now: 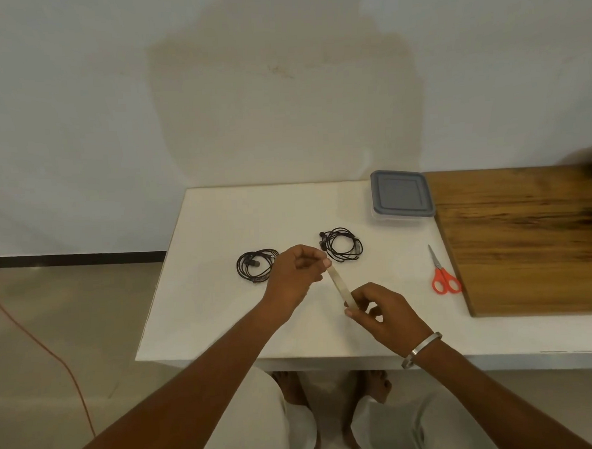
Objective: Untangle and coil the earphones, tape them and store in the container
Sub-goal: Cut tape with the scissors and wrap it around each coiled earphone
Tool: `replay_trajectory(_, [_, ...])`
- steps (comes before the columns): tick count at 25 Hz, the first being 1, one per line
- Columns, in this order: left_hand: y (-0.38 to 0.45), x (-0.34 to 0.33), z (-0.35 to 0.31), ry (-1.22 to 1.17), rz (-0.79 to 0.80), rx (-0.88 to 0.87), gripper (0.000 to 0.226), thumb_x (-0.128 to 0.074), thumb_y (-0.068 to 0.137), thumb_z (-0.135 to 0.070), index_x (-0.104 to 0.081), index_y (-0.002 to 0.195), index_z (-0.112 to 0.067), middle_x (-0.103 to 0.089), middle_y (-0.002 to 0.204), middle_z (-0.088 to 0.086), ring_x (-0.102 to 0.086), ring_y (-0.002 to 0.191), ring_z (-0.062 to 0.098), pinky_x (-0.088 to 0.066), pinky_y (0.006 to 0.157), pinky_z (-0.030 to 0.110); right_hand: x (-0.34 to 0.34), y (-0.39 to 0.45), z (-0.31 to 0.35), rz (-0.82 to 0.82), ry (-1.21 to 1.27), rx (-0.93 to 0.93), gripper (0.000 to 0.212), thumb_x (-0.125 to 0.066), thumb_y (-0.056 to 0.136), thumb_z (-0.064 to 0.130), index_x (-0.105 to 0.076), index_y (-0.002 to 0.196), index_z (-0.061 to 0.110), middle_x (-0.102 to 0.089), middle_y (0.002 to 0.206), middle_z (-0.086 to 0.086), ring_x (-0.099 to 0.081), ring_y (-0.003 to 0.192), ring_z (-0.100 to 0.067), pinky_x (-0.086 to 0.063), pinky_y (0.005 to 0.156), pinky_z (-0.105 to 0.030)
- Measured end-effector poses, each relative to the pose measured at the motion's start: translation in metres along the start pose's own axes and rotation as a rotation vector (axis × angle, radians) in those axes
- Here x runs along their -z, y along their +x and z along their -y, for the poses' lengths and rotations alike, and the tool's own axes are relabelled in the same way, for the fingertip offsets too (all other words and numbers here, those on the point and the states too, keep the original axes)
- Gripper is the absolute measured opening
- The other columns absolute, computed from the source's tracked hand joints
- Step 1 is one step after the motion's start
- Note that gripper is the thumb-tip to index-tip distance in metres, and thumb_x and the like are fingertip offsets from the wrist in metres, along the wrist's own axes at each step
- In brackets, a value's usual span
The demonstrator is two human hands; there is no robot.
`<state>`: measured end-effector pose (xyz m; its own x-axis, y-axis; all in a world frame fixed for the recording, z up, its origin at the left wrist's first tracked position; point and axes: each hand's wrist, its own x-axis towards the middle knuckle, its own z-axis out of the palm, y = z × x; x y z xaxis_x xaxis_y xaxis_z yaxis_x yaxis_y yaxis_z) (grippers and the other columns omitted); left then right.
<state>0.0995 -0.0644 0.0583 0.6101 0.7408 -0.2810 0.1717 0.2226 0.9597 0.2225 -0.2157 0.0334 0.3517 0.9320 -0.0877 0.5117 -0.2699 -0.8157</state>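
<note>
Both hands [339, 290] hold tape [339, 288] edge-on, slanting away leftward.

Soft, even indoor light with a dim, greyish cast. The white counter [223, 296] shows faint shadows. Wide-angle bending curves its edges; detail slightly soft.

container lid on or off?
On. The grey lid sits flat over the clear container, at the white table's far edge.
</note>
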Motion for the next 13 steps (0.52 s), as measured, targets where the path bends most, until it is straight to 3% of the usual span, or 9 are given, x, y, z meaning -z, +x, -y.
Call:
replay_trajectory(4, [0.0,-0.005,-0.004,-0.053,-0.017,0.045,0.013,-0.067,0.087,-0.004,-0.066,0.099,0.001,-0.072,0.088,0.01,-0.069,0.088,0.018,-0.059,0.079,0.031,-0.001,0.001,0.002,0.009,-0.008,-0.024,0.024,-0.07,0.08,0.028,-0.047,0.075,0.037,-0.055,0.086,0.013,-0.058,0.078,-0.009,-0.053,0.07,-0.02])
replay_trajectory(9, [0.001,-0.002,-0.012,-0.155,-0.033,0.091,0.008,-0.063,0.09,-0.001,-0.062,0.098,0.0,-0.07,0.086,0.011,-0.071,0.084,0.024,-0.06,0.074,0.031,-0.001,-0.002,-0.008,0.084,-0.114,-0.03,0.035,-0.071,0.078,0.027,-0.04,0.073,0.042,-0.052,0.09,0.008,-0.055,0.081,-0.013,-0.046,0.067,-0.011])
replay_trajectory(13, [-0.001,-0.003,-0.013,-0.188,-0.022,0.114,0.01,-0.064,0.09,-0.003,-0.06,0.099,-0.001,-0.069,0.09,0.01,-0.073,0.084,0.024,-0.06,0.073,0.032,-0.007,-0.001,-0.009,0.082,-0.125,-0.023,0.035,-0.071,0.079,0.026,-0.04,0.073,0.042,-0.054,0.094,0.005,-0.055,0.081,-0.014,-0.047,0.067,-0.013])
